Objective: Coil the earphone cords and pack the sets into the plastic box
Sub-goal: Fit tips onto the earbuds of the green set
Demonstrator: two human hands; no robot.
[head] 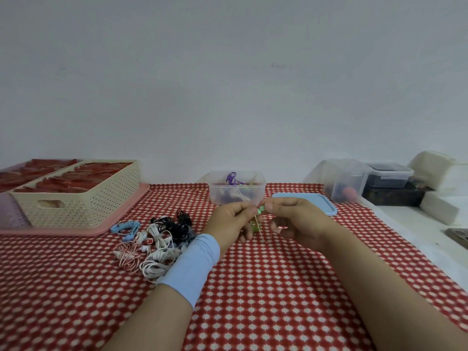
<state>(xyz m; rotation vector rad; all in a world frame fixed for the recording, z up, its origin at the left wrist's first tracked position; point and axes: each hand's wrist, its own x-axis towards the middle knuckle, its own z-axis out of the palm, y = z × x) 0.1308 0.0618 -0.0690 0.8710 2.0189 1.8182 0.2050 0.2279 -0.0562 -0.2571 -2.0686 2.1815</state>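
Head view. Left of the hands, a tangled pile of earphones [154, 241] lies on the worktop [266, 287]. Just beyond the left hand [228, 221] stands the open plastic box [236, 192]. It and the right hand [296, 221], close together, pinch a green earphone set [260, 211], cord dangling. The set seems light, limp, tangle-prone; best pinched at the buds.

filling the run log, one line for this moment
left hand + right hand: pinch green earphone set | plastic box: open, behind hands
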